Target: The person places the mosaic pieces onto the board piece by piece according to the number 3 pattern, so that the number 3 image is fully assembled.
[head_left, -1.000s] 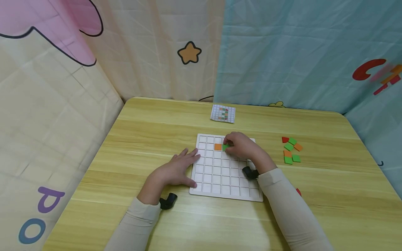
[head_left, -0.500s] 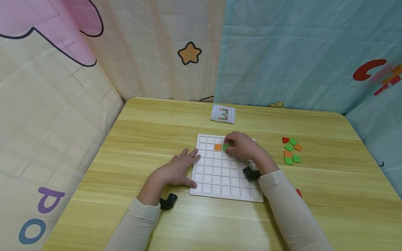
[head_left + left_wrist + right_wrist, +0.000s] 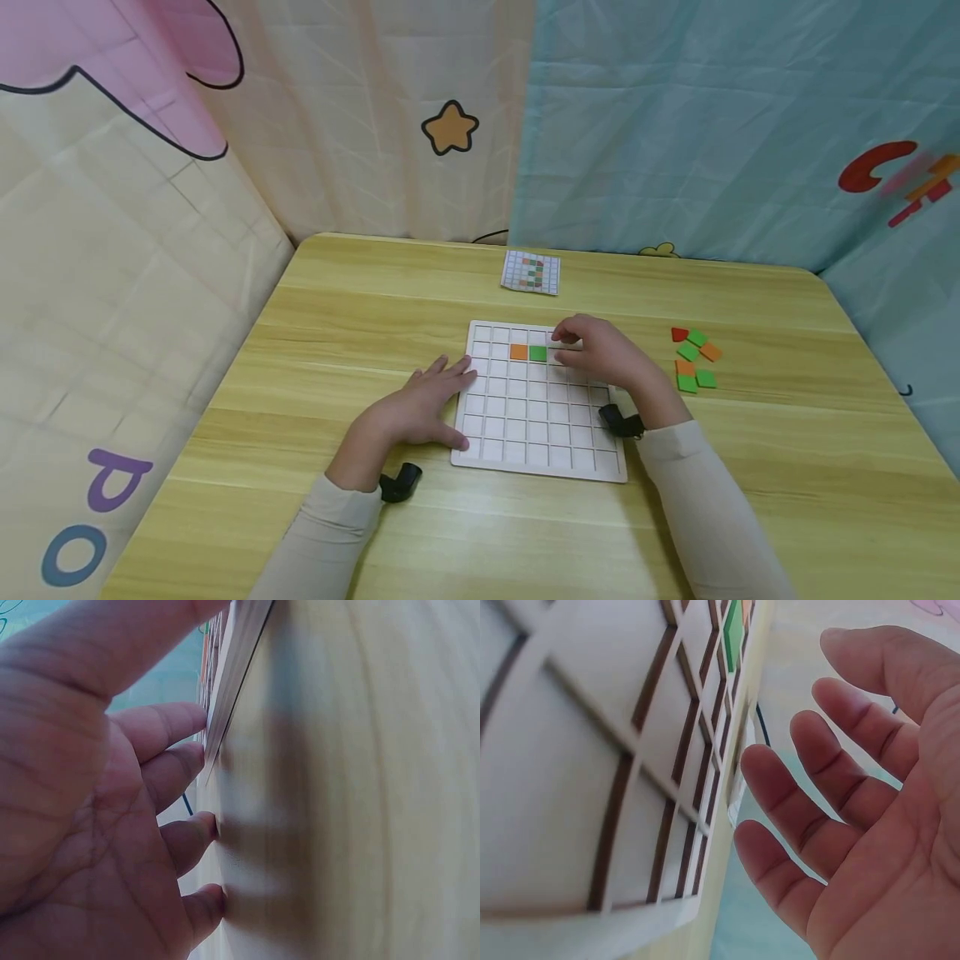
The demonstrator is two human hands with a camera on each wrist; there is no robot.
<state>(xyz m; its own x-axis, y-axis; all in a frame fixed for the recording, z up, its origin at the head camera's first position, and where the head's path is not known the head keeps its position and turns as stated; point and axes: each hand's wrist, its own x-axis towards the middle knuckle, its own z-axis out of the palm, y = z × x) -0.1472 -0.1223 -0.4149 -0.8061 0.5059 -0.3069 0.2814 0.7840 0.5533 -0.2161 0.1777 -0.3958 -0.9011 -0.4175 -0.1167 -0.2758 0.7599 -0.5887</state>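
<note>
A white grid board [image 3: 517, 429] lies flat on the table, with an orange square tile [image 3: 519, 352] and a green square tile [image 3: 537, 353] side by side in its cells. My left hand [image 3: 423, 404] is spread at the board's left edge, thumb and fingertips on the rim. In the left wrist view, two fingers [image 3: 169, 727] meet the board's edge and two more touch the table. Just right of the green tile, my right hand [image 3: 600, 354] hovers over the board. The right wrist view shows its fingers [image 3: 780, 787] loosely bent, holding nothing.
Behind the board lies a small printed card [image 3: 531, 272] with a coloured grid pattern. On the right of the table [image 3: 300, 333] sit loose tiles: several green tiles [image 3: 706, 379], orange ones [image 3: 711, 352] and a red triangle [image 3: 679, 334]. Curtains [image 3: 637, 125] hang behind the table.
My right hand has let go of the green tile and moved a little right, leaving it in its cell beside the orange one. The left hand has stayed at the board's edge.
</note>
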